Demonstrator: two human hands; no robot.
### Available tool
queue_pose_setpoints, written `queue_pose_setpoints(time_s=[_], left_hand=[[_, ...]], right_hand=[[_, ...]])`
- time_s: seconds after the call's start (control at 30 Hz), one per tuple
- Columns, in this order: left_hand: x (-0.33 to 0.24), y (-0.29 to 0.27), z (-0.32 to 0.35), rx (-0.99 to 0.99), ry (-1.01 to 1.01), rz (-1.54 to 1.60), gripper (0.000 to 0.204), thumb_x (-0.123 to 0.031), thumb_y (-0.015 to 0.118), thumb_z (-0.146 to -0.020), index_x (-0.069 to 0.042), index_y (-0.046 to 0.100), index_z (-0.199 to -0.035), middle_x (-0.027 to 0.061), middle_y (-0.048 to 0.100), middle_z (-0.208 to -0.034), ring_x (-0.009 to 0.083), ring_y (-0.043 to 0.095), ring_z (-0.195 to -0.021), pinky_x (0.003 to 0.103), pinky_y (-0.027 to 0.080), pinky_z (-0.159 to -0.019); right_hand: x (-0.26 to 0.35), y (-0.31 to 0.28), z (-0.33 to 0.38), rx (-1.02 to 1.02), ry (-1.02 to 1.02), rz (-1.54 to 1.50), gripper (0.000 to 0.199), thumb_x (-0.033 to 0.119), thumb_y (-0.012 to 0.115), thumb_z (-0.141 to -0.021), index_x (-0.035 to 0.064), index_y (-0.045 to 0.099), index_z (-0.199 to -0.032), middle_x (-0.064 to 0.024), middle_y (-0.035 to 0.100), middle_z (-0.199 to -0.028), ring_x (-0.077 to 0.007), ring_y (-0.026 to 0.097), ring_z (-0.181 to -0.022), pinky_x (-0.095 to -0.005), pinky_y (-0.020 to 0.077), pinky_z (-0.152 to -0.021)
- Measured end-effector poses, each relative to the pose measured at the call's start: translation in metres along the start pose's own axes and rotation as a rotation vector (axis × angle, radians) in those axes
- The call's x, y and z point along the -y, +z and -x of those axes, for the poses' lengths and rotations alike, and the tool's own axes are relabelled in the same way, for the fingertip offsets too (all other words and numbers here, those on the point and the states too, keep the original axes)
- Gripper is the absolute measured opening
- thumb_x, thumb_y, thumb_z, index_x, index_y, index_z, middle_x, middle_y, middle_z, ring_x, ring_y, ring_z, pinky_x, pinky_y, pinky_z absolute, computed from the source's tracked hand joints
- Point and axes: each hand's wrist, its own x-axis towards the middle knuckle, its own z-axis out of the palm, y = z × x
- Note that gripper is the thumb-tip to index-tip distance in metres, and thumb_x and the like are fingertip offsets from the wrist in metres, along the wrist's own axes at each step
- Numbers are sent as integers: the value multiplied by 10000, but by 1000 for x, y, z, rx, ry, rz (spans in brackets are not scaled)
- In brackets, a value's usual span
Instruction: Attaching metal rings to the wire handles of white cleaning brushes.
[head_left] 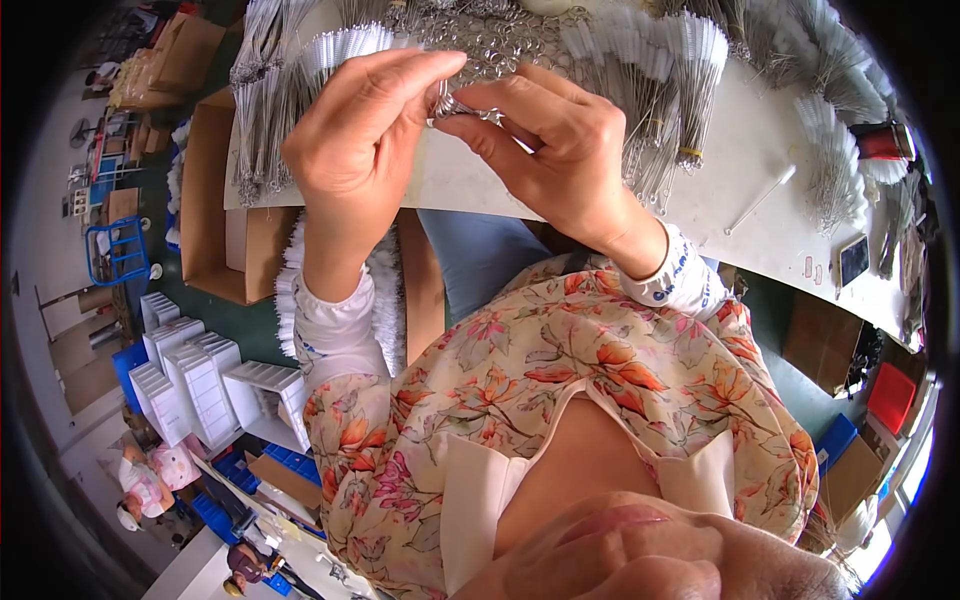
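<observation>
Both hands are raised over the near edge of the table, close together. My right hand [565, 140] pinches a small cluster of shiny metal rings [462, 108] between thumb and fingers. My left hand [365, 125] meets it from the other side, its fingertips closed on a ring at the cluster's left end. Behind the hands a loose heap of metal rings [500, 40] lies on the table [450, 175]. Bundles of thin wire brushes with white bristles flank the heap, one bundle [345, 45] at the left and another bundle [695, 90] at the right.
A single brush [760, 200] and a dark phone [853, 262] lie on the table's right side, near more brush bundles [830, 150]. An open cardboard box [215, 200] stands left of the table. White plastic crates [200, 375] are stacked on the floor; other people sit farther off.
</observation>
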Motion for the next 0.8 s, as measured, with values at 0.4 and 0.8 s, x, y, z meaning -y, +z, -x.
queue_pose_setpoints(time_s=[0.4, 0.8], left_hand=[[-19, -30, -1, 172, -258, 84, 255, 80, 634, -727, -44, 668, -947, 78, 647, -854, 125, 627, -683, 233, 511, -610], [-5, -17, 18, 23, -386, 291, 273, 125, 626, -719, 33, 644, -975, 96, 661, -918, 112, 642, -765, 215, 534, -688]], right_hand=[[-3, 10, 5, 58, -114, 165, 194, 19, 707, -667, 80, 667, -847, -24, 512, -595, -161, 494, -456, -282, 395, -416], [-2, -1, -3, 118, 80, -110, 401, -22, 617, -789, 98, 598, -1171, -64, 501, -731, -179, 518, -671, -283, 444, -542]])
